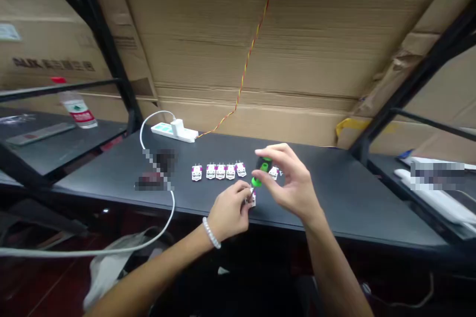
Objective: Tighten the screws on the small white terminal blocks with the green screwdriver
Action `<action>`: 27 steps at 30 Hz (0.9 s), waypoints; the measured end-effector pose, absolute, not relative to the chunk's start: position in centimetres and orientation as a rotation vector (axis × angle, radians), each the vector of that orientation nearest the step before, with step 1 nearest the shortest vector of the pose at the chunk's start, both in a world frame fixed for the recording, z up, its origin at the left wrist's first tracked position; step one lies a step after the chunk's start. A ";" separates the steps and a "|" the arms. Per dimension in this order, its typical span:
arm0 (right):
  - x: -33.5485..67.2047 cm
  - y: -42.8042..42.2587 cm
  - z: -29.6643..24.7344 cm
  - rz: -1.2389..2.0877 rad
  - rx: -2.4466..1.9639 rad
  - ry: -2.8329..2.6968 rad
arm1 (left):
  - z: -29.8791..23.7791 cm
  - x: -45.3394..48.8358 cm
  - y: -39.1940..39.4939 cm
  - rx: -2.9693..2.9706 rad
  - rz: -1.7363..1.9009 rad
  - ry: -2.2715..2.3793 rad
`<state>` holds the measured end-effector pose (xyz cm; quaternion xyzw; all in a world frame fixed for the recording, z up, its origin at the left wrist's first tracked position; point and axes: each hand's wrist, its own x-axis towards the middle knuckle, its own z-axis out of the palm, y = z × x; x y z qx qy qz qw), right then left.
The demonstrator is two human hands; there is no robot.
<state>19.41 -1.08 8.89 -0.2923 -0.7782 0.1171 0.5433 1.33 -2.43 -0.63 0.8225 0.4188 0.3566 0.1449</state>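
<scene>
Nothing can be read with certainty. Far up and to the left of the right hand's fingers (pixel 282 158), a cardboard carton (pixel 52 64) carries a line of dark printed lettering, too blurred to make out, with a pale label above it. Left of the fingers, a water bottle (pixel 76 109) has a red-and-white label, too small to read. Nearer the fingers, a white power strip (pixel 162 129) shows green markings, also illegible.
</scene>
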 end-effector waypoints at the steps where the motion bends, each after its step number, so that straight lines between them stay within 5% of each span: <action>1: 19.4 -1.1 9.0 0.229 -0.705 -1.851 | -0.6 1.3 -2.4 2.371 1.025 1.208; 8: 20.0 -1.3 9.1 0.415 -0.599 -1.901 | -0.7 1.4 -2.5 2.376 1.018 1.213; 14: 19.5 -1.6 9.4 0.139 -0.684 -1.847 | -0.9 1.4 -2.5 2.364 1.002 1.251; 20: 19.8 -1.6 9.0 0.332 -0.616 -1.904 | -0.9 1.6 -2.5 2.373 0.989 1.247; 27: 19.1 -1.5 9.2 0.131 -0.707 -1.848 | -0.5 1.8 -2.7 2.388 0.995 1.290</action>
